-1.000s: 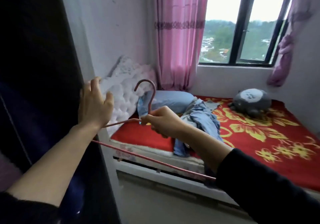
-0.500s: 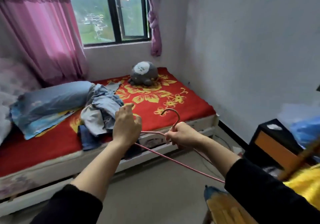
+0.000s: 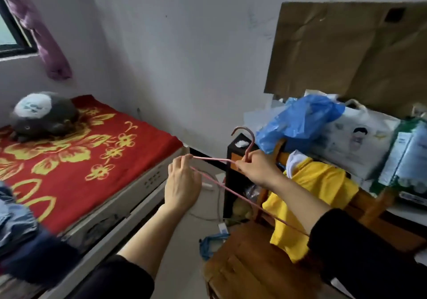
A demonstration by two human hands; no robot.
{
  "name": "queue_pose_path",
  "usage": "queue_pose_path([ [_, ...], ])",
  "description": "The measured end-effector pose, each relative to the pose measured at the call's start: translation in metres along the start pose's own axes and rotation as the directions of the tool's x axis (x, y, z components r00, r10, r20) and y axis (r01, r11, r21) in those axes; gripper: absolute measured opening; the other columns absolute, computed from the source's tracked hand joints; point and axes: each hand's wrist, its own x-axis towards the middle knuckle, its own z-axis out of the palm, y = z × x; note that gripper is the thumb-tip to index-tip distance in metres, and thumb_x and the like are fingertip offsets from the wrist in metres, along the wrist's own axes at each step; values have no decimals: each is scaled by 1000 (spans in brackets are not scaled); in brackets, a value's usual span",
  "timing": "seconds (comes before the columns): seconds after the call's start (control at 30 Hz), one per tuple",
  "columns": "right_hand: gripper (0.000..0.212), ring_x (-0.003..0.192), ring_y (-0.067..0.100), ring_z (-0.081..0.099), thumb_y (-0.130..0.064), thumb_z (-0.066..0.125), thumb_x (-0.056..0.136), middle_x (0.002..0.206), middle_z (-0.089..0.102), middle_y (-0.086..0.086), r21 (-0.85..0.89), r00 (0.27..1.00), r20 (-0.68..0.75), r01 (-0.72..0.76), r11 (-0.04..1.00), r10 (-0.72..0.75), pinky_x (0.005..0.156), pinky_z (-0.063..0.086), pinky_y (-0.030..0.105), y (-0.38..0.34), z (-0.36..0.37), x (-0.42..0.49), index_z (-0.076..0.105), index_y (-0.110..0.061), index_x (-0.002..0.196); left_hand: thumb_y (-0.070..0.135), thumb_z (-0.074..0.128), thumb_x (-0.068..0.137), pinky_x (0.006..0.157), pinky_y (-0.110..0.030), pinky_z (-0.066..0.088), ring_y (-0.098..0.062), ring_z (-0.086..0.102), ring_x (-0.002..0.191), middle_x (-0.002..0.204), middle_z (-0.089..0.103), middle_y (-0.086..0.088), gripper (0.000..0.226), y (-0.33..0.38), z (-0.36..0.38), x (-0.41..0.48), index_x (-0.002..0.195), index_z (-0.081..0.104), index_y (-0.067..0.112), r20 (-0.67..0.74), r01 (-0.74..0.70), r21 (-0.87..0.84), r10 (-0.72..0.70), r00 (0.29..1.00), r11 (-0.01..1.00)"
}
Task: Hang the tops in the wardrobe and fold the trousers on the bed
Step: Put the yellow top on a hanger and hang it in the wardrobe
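**One head-worn wide-angle view, aimed forward and down**
I am looking from the person's head, close over both forearms. The left hand and right hand meet on the pink hanger mid-frame, at arm's reach. The view faces the white wall, with the bed foot corner at left and a wooden chair at lower right.

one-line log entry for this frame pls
left hand: pinches pink hanger end | right hand: grips hanger neck | yellow top: draped on wooden chair, not yet hung
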Motion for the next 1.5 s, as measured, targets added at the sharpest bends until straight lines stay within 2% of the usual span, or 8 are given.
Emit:
queue_pose_path([
  [0.23, 43, 55, 19, 46, -26, 62, 88, 50, 46, 1, -61, 964, -265, 21, 998, -36, 53, 32, 32, 82, -124, 44, 47, -9, 52, 16, 51, 88, 99, -33, 34, -24, 36, 126, 134, 45, -7, 41, 100, 136, 19, 129, 48, 13, 136, -82, -68, 90, 987, 994],
  [0.43, 38, 60, 22, 50, -23, 63, 89, 64, 57, 20, 3, 973, -190, 137, 991, -134, 61, 44, 37, 145, -219, 80, 58, 9, 68, 36, 55, 90, 93, -26, 35, -20, 35, 129, 136, 40, -2, 46, 192, 248, 18, 133, 45, 22, 276, -48, -143, 86, 957, 989],
  [0.6, 40, 63, 23, 49, -24, 64, 89, 66, 57, 22, 66, 978, -122, 180, 982, -171, 67, 49, 45, 187, -261, 104, 60, 13, 75, 63, 56, 78, 109, -41, 28, -31, 17, 137, 149, 22, -5, 82, 245, 299, 22, 143, 28, 22, 442, -1, 135, -59, 895, 991],
  [0.77, 41, 67, 38, 55, -27, 63, 88, 67, 59, 24, 67, 976, -99, 199, 978, -192, 69, 50, 48, 214, -269, 116, 59, 10, 70, 59, 63, 70, 92, -38, 38, -35, 30, 121, 125, 35, -9, 69, 267, 311, 36, 122, 45, 17, 469, -15, 290, -128, 874, 957],
  [0.97, 43, 50, 15, 37, -23, 60, 91, 51, 43, 5, 68, 974, -128, 195, 979, -185, 55, 35, 31, 219, -281, 117, 47, 1, 57, 44, 65, 78, 76, -31, 35, -25, 38, 97, 98, 41, -5, 37, 279, 305, 46, 95, 60, 12, 511, -30, 266, -114, 852, 964],
  [1.13, 42, 52, 18, 41, -22, 58, 91, 56, 49, 18, 72, 957, -163, 253, 965, -238, 54, 40, 39, 218, -287, 114, 51, 9, 65, 37, 67, 80, 56, -20, 38, -13, 53, 79, 94, 54, -3, 24, 266, 285, 52, 87, 60, 16, 472, 117, -23, -93, 877, 993],
  [1.33, 14, 41, 6, 35, -16, 55, 95, 47, 41, -6, 143, 955, -130, 284, 948, -266, 45, 31, 18, 210, -281, 110, 69, -15, 94, 44, 70, 66, 77, -36, 56, -20, 63, 89, 96, 64, -7, 40, 255, 221, 62, 94, 64, 15, 496, 317, -472, -49, 867, 822],
  [1.5, 25, 55, 3, 41, -4, 59, 86, 61, 43, -4, 173, 944, 191, 236, 956, -268, 61, 37, 22, 181, -277, 102, 70, -22, 99, 35, 69, 55, 58, -25, 52, -9, 59, 67, 71, 60, 1, 37, 230, 175, 53, 82, 59, 13, 430, 352, -703, -25, 902, 617],
])
